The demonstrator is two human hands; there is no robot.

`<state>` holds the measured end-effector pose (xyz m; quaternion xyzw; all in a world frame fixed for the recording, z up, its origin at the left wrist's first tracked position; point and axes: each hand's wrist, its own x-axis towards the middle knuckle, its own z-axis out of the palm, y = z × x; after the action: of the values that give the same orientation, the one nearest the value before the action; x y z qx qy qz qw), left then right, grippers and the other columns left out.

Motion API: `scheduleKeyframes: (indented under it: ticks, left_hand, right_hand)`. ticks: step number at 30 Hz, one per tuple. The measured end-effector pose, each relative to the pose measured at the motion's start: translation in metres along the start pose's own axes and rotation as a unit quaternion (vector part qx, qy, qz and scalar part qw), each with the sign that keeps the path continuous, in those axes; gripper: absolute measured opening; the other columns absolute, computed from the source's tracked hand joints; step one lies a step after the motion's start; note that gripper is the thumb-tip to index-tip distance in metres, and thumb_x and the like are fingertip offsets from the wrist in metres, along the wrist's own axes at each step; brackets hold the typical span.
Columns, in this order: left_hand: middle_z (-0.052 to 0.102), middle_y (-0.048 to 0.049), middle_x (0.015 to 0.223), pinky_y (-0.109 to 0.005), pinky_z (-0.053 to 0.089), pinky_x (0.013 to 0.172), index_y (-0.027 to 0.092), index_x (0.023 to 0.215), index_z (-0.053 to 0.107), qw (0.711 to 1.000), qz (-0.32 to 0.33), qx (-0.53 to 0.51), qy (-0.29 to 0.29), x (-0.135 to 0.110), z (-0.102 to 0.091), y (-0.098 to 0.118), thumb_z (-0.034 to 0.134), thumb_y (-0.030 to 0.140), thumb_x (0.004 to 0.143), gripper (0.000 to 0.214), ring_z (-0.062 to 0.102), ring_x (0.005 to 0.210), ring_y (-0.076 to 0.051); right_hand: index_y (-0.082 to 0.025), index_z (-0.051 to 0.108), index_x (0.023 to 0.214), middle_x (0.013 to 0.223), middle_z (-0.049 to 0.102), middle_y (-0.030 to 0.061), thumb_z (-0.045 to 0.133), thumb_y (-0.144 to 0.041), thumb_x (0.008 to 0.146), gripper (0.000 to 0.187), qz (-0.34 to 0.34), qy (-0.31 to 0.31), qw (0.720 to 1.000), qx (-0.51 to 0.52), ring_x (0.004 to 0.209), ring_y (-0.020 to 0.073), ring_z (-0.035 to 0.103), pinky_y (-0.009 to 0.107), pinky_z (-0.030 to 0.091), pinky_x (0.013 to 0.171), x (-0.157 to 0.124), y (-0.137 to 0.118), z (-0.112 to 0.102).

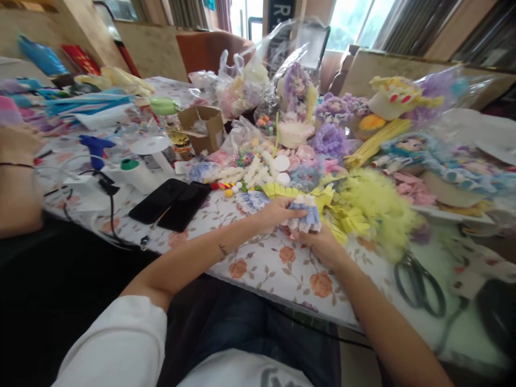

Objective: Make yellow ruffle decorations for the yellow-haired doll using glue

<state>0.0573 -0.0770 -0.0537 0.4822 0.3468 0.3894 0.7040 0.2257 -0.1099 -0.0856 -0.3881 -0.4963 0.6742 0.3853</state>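
A small blue-and-white checked piece of ruffled fabric (pixel 307 210) with white lace edges is held above the floral tablecloth (pixel 262 263). My left hand (pixel 278 212) pinches it from the left side, thumb across its front. From below and right, my right hand (pixel 320 242) grips its lower edge; its fingers are partly hidden. Something pink shows under the fabric between my hands, too small to make out. Just behind lie pleated yellow strips (pixel 282 191) and a blue-and-white lacy piece (pixel 253 201). A fluffy heap of yellow tulle (pixel 368 207) is right of my right hand.
Two black phones (pixel 171 203) lie to the left. Black-handled scissors (pixel 419 282) and a white glue gun (pixel 479 263) are at the right edge. Dolls, pompoms, a cardboard box (pixel 203 129) and plastic bags crowd the back. Another person's arm (pixel 18 177) rests at far left.
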Motion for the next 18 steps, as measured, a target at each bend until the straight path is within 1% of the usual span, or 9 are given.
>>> scheduleKeyframes:
  ticks: [2, 5, 7, 9, 12, 14, 16, 18]
  left_hand:
    - [0.071, -0.0026, 0.075, -0.023, 0.048, 0.060, 0.013, 0.084, 0.071, 1.000, -0.001, -0.004, 0.002, 0.000, -0.004, 0.001, 0.093, 0.045, 0.057, 0.047, 0.063, 0.062, -0.012]
    - [0.073, -0.0042, 0.076, -0.023, 0.046, 0.056, 0.014, 0.087, 0.070, 0.999, -0.005, 0.026, -0.022, -0.002, -0.007, 0.003, 0.088, 0.047, 0.066, 0.043, 0.063, 0.060, -0.012]
    - [0.074, -0.0049, 0.078, -0.023, 0.048, 0.059, 0.015, 0.092, 0.071, 0.998, 0.002, 0.048, -0.031, -0.004, -0.007, 0.005, 0.084, 0.049, 0.072, 0.042, 0.065, 0.063, -0.013]
    - [0.074, -0.0051, 0.079, -0.024, 0.049, 0.062, 0.014, 0.091, 0.071, 0.997, 0.016, 0.070, -0.017, -0.005, -0.007, 0.007, 0.083, 0.049, 0.072, 0.041, 0.066, 0.068, -0.014]
    - [0.073, -0.0046, 0.077, -0.024, 0.049, 0.063, 0.012, 0.082, 0.072, 0.994, 0.025, 0.101, 0.019, -0.004, -0.005, 0.008, 0.089, 0.044, 0.063, 0.042, 0.065, 0.070, -0.014]
    - [0.073, -0.0044, 0.074, -0.024, 0.048, 0.059, 0.010, 0.080, 0.073, 0.994, 0.016, 0.105, 0.038, -0.003, -0.003, 0.006, 0.091, 0.041, 0.059, 0.041, 0.063, 0.065, -0.013]
    - [0.072, -0.0039, 0.069, -0.024, 0.045, 0.053, 0.011, 0.077, 0.073, 0.995, 0.006, 0.090, 0.050, -0.002, 0.000, 0.004, 0.090, 0.041, 0.060, 0.039, 0.060, 0.057, -0.012]
    - [0.071, -0.0035, 0.067, -0.023, 0.044, 0.050, 0.012, 0.073, 0.072, 0.997, 0.004, 0.053, 0.061, -0.003, 0.005, 0.004, 0.089, 0.041, 0.063, 0.035, 0.058, 0.053, -0.011]
  right_hand:
    - [-0.022, 0.070, 0.089, 0.091, 0.074, 0.0038, 0.091, -0.043, 0.060, 0.041, 0.004, -0.009, 1.000, 0.011, 0.089, 0.0239, 0.070, 0.041, 0.057, 0.086, 0.000, -0.003, 0.003]
    - [-0.024, 0.066, 0.085, 0.074, 0.065, -0.0004, 0.089, -0.054, 0.059, 0.046, 0.015, 0.009, 0.999, 0.039, 0.077, 0.0202, 0.067, 0.041, 0.058, 0.082, 0.000, -0.006, 0.006]
    - [-0.024, 0.063, 0.080, 0.065, 0.057, -0.0034, 0.088, -0.057, 0.061, 0.046, 0.020, 0.025, 0.999, 0.043, 0.069, 0.0181, 0.065, 0.039, 0.058, 0.079, 0.001, -0.005, 0.006]
    - [-0.023, 0.062, 0.077, 0.062, 0.053, -0.0048, 0.088, -0.055, 0.062, 0.044, 0.016, 0.030, 0.999, 0.029, 0.066, 0.0171, 0.065, 0.036, 0.057, 0.078, 0.001, -0.003, 0.005]
    - [-0.022, 0.061, 0.075, 0.060, 0.053, -0.0051, 0.085, -0.054, 0.064, 0.042, 0.013, 0.030, 0.999, -0.016, 0.066, 0.0181, 0.066, 0.034, 0.054, 0.072, 0.001, -0.004, 0.004]
    - [-0.022, 0.062, 0.075, 0.058, 0.055, -0.0046, 0.084, -0.054, 0.064, 0.041, 0.020, 0.036, 0.998, -0.055, 0.066, 0.0201, 0.067, 0.031, 0.051, 0.064, 0.000, -0.007, 0.005]
    - [-0.021, 0.063, 0.076, 0.058, 0.058, -0.0030, 0.084, -0.053, 0.063, 0.041, 0.026, 0.036, 0.996, -0.077, 0.067, 0.0211, 0.068, 0.031, 0.050, 0.061, -0.002, -0.010, 0.007]
    - [-0.021, 0.065, 0.078, 0.067, 0.066, 0.0000, 0.086, -0.052, 0.063, 0.040, 0.024, 0.028, 0.997, -0.065, 0.070, 0.0212, 0.069, 0.033, 0.054, 0.066, -0.002, -0.010, 0.008]
